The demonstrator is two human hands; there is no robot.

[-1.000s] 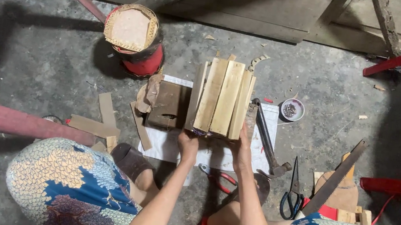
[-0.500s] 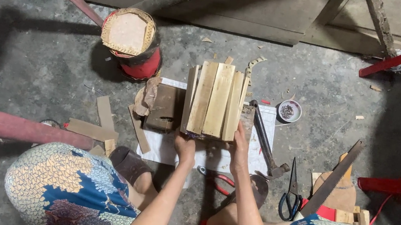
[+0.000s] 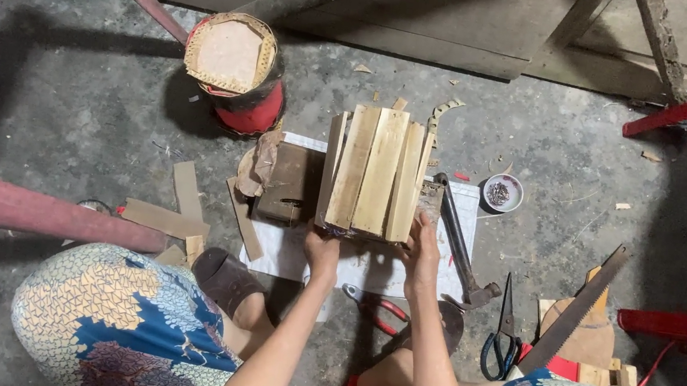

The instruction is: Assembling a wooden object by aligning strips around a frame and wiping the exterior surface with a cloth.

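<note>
We have the bundle of pale wooden slats lying on the white sheet on the concrete floor, its long axis running straight away from us — near end at our fingers, far end toward the red drum. Our left hand closes on the near left corner and our right hand on the near right corner, so both grip the same short end, about equally near. A dark block sits touching the bundle's left side; a hammer lies just right of it, roughly parallel. Farther right are scissors, a handsaw and a small bowl — well apart from our hands.
</note>
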